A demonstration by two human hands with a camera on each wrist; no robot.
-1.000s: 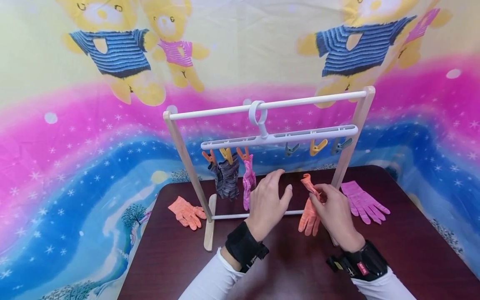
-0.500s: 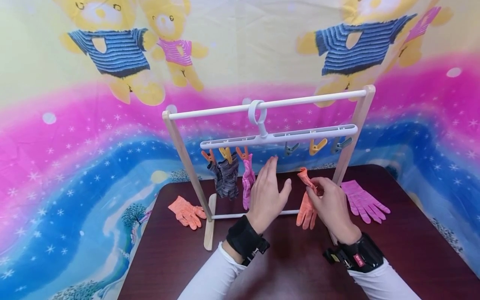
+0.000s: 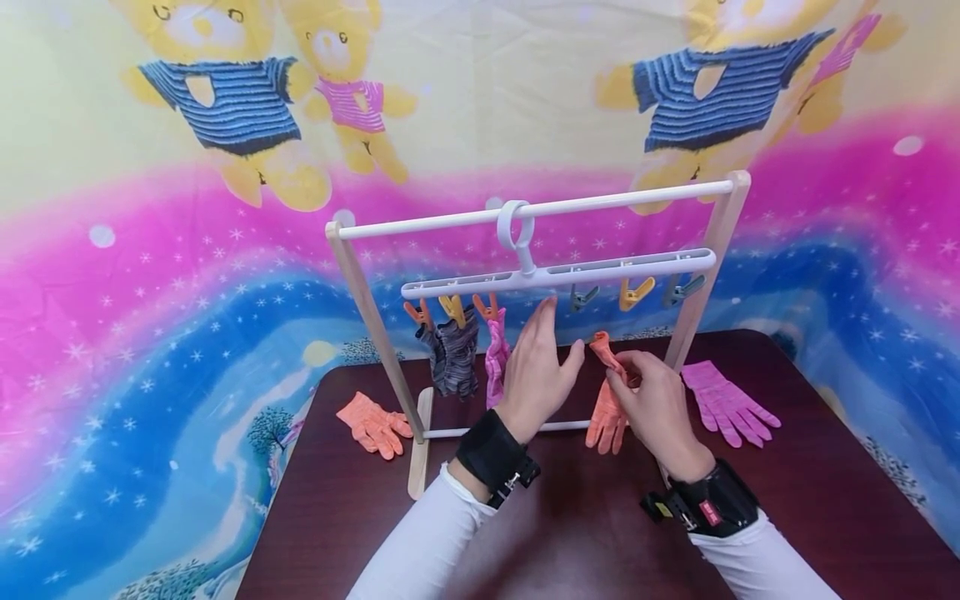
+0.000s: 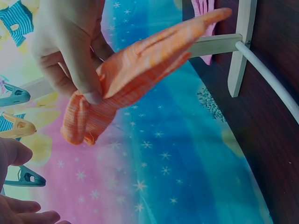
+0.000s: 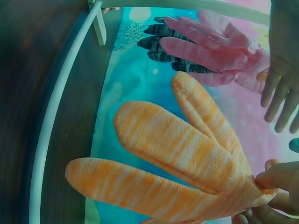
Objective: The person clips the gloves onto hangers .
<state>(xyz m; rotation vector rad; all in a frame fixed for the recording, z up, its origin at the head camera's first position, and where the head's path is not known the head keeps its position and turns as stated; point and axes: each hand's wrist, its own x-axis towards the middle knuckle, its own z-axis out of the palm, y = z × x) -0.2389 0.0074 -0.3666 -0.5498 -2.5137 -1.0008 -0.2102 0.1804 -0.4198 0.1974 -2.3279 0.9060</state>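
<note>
My right hand (image 3: 663, 412) pinches an orange knitted glove (image 3: 606, 417) near its cuff. The glove's fingers dangle downward; in the right wrist view the orange glove (image 5: 173, 144) fills the middle. My left hand (image 3: 542, 367) is raised with straight fingers and holds nothing. Its fingertips are close beneath the white hanger (image 3: 622, 269), left of a grey-green clip (image 3: 583, 298); contact cannot be told. Farther right, a yellow clip (image 3: 637, 293) and another grey-green clip (image 3: 684, 289) hang without gloves. A pink glove (image 3: 495, 358), partly behind my left hand, hangs from an orange clip (image 3: 486, 307).
Dark grey gloves (image 3: 453, 358) hang from an orange clip (image 3: 417, 314) and a yellow clip (image 3: 452, 308). The wooden rack (image 3: 367, 325) stands on a dark table (image 3: 570, 533). An orange glove (image 3: 375, 425) lies left of it, a pink glove (image 3: 729, 404) right. A printed cloth (image 3: 480, 100) covers the walls.
My left hand has risen toward the hanger, its fingers straightening. My right hand has carried the orange glove slightly left and up.
</note>
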